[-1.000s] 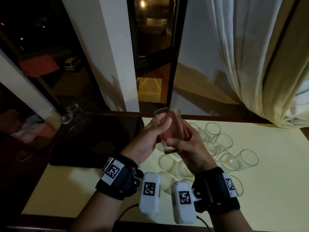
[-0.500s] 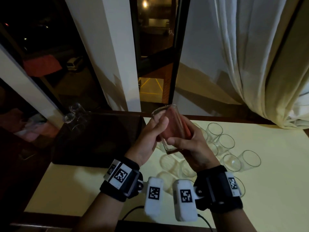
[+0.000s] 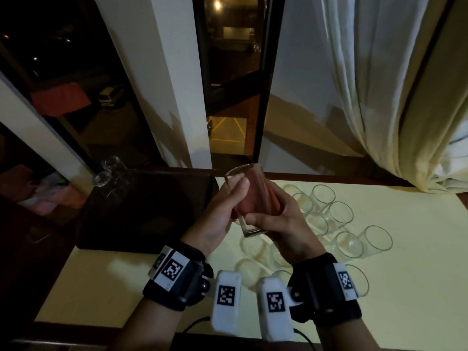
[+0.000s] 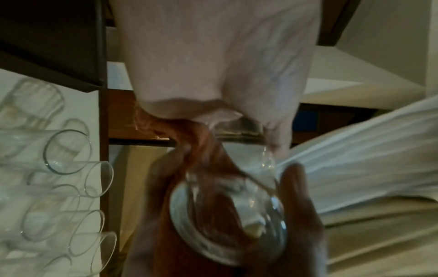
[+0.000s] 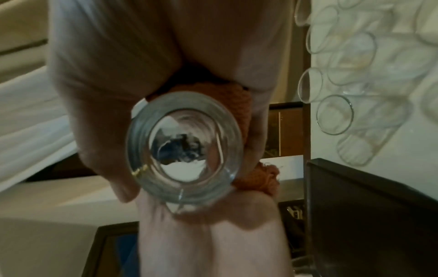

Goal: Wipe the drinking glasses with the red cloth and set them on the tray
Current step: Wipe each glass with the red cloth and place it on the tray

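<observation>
I hold one clear drinking glass [image 3: 249, 173] above the table, just right of the tray, rim up and tilted away. My left hand [image 3: 229, 203] grips its left side with the thumb near the rim. My right hand [image 3: 273, 216] holds the red cloth [image 3: 253, 201] wrapped round the glass's wall. The right wrist view looks straight at the glass base [image 5: 184, 150], with the red cloth [image 5: 239, 105] bunched beside it. The left wrist view shows the glass [image 4: 227, 215] and the red cloth [image 4: 201, 155], both blurred. The dark tray [image 3: 141, 211] lies to the left.
Two glasses [image 3: 106, 171] stand at the tray's far left corner. Several more glasses [image 3: 339, 216] stand on the pale yellow table [image 3: 417, 262], below and right of my hands. A window frame and a white curtain [image 3: 379, 84] rise behind the table.
My hands and the glass have shifted slightly to the left. Both grips look the same as before.
</observation>
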The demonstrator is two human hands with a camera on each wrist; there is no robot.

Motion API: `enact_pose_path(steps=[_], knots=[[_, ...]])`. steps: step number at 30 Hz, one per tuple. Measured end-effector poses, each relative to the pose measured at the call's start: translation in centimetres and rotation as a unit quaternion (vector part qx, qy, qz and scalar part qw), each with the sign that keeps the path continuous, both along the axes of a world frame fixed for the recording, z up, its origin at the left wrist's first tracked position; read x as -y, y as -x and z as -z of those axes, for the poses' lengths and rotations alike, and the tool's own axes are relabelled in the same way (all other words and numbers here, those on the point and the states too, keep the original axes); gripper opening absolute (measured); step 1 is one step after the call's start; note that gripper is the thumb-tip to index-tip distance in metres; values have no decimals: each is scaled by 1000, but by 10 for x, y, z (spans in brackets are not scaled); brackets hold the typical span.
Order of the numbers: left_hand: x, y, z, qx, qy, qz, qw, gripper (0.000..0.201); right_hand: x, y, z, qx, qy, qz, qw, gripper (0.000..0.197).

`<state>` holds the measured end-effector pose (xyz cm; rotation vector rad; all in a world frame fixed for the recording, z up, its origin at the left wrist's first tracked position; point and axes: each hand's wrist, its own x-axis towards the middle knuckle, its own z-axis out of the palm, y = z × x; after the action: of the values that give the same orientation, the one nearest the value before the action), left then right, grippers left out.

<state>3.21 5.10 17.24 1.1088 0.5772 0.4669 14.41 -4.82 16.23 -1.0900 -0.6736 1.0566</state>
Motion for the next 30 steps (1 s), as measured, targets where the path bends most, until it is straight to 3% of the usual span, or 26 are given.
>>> enact_pose_path(steps=[2,6,9,17,19,23,25,27,30], knots=[[-2,2,-1,-1,16,17,1000,68,1,-1,0,6,12,12,1000,84],[-1,-1,-3,-28,13,-1,1000,52,-4,2,4,105,32,60,992,97],[4,-3,-2,-43,-4,-10,999,58,-8,7,10,160,36,64,984,96],[2,4,8,-36,-34,8,999,57,-1,4,6,7,5,-1,1000,73],[0,5,12,-46,-38,14,998,60,-3,5,7,36,18,17,999,80],[1,3,11,-86,-42,-9,995,69,-11,7,12,187,54,72,978,117],[4,4,11,-89,-39,-1,995,79,-11,9,13,218,54,59,973,121],[7,4,13,-76,-22,-14,997,75,-9,8,12,196,57,40,978,116],[9,6,14,-25,37,-22,999,60,-1,7,8,90,38,-10,995,95]])
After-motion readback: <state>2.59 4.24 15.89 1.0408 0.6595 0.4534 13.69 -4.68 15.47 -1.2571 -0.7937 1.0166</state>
